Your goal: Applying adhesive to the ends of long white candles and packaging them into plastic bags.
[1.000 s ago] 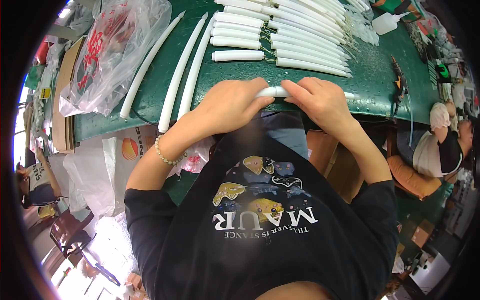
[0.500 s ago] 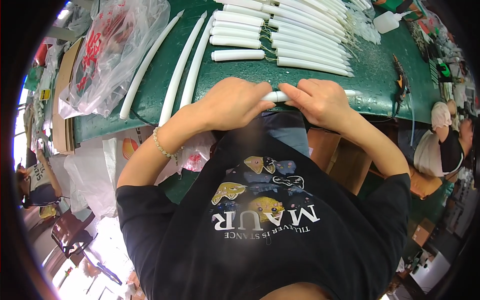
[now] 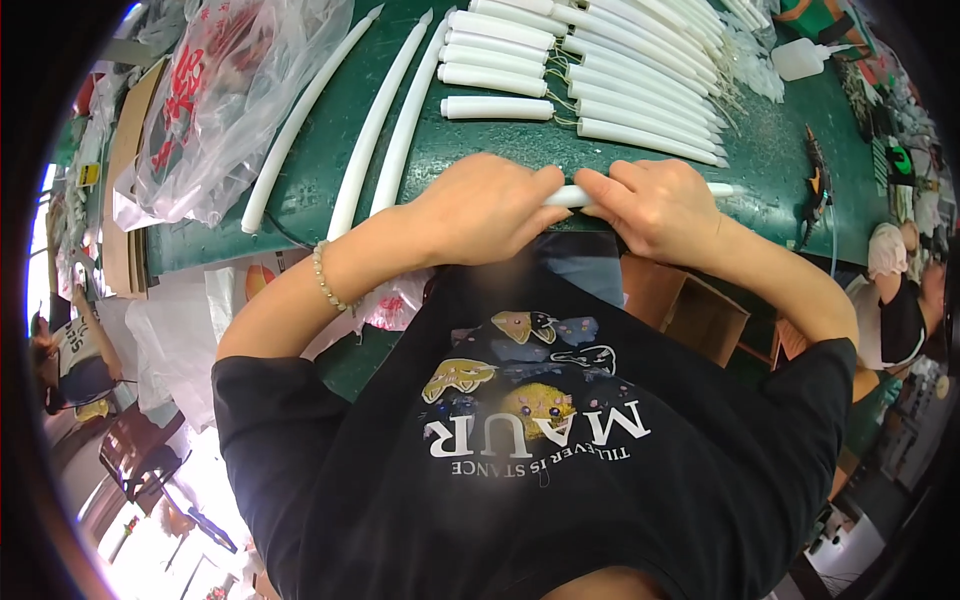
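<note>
A white taper candle [image 3: 572, 197] lies crosswise between my hands, just above the near edge of the green table [image 3: 400, 235]. My left hand [image 3: 490, 205] is closed around its left part. My right hand [image 3: 655, 205] grips farther along, thumb against the middle, and the pointed tip sticks out to the right. Only a short stretch of candle shows between the thumbs. Beyond my hands lie rows of short white tubes [image 3: 497, 108] joined by thin wires to pointed white candle pieces [image 3: 650, 142]. Three long white candles [image 3: 405, 120] rest to the left.
A clear plastic bag with red print [image 3: 230, 110] covers the table's left end. At the right lie a black and orange tool [image 3: 816, 185] and a white squeeze bottle [image 3: 800, 62]. An open cardboard box [image 3: 690, 310] stands below the edge. Another person [image 3: 890, 300] is at the right.
The dark seam visible between the two candle parts half a second ago no longer shows between my thumbs. Both hands keep their grip; the view has shifted slightly.
</note>
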Demonstrator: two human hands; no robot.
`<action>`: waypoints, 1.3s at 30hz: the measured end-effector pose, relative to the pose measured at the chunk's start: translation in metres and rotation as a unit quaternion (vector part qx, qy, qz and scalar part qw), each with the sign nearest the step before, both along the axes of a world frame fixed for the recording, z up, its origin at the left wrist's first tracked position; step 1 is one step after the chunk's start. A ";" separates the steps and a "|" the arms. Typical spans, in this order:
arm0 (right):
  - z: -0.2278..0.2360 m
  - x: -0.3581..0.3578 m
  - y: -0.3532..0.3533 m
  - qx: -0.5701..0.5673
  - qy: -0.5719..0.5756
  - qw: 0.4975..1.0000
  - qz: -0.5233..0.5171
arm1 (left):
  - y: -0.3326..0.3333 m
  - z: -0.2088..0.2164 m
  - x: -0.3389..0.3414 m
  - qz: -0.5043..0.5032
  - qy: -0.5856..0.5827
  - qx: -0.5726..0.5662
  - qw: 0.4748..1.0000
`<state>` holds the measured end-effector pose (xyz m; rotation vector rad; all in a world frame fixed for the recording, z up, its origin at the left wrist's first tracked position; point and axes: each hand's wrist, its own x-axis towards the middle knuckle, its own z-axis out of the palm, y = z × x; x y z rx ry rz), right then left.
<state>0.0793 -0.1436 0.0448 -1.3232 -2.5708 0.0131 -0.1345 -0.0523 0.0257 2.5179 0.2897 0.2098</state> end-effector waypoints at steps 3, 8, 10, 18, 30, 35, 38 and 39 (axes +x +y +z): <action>-0.001 0.000 0.001 -0.001 -0.002 1.000 0.019 | -0.002 0.000 -0.001 0.019 -0.004 0.013 1.000; -0.005 -0.005 0.003 0.160 0.016 0.987 -0.033 | -0.003 0.003 -0.007 0.065 -0.078 0.077 0.992; 0.000 -0.006 0.006 0.189 0.023 0.981 -0.039 | -0.008 0.011 -0.014 0.127 -0.087 0.111 0.982; -0.001 -0.012 -0.001 0.120 0.058 0.991 0.000 | -0.025 0.020 -0.033 0.123 -0.075 0.152 0.978; 0.028 -0.029 0.025 0.231 0.107 0.965 -0.057 | -0.014 0.013 -0.107 0.453 -0.065 0.244 0.855; 0.005 -0.002 0.012 0.142 0.089 0.974 -0.152 | -0.003 -0.002 -0.134 0.503 -0.017 0.265 0.823; -0.007 0.008 0.007 0.148 0.066 0.971 -0.177 | -0.007 0.003 -0.122 0.492 -0.024 0.292 0.819; -0.010 0.010 0.006 0.148 0.065 0.970 -0.180 | -0.010 0.008 -0.113 0.483 -0.067 0.300 0.820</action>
